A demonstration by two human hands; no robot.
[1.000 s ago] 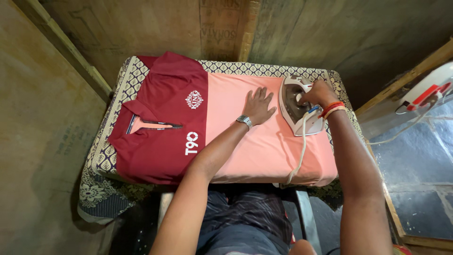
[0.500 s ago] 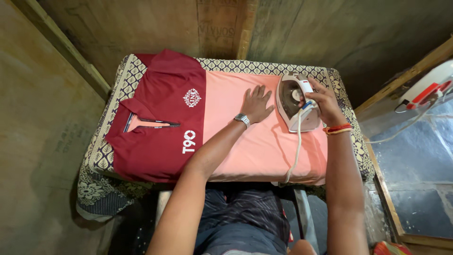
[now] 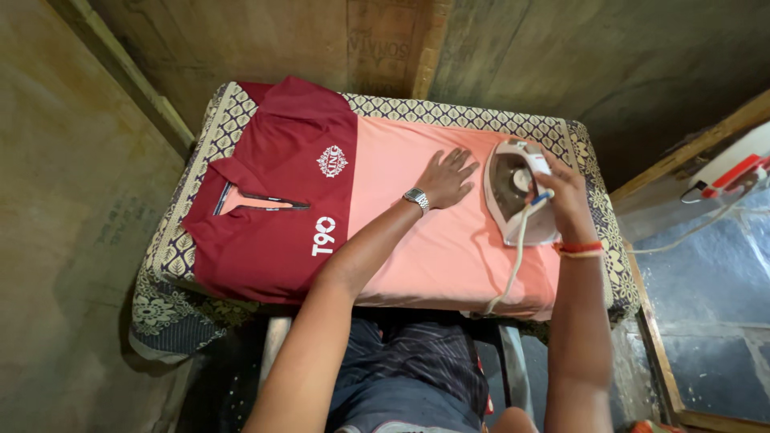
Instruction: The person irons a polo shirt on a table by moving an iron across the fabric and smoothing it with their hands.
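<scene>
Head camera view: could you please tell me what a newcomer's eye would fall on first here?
First, the two-tone polo shirt, maroon on the left and salmon pink on the right, spread flat over the patterned cloth-covered table. Next, the pale electric iron standing on the pink part near the right end, gripped by the right hand. The left hand lies flat on the pink fabric just beside it.

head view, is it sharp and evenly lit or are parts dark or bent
Head view: shirt, iron and both hands, left and right, are sharp and well lit; the walls and floor fall into dim shadow; the table's edges bow, a wide-lens curve.
</scene>
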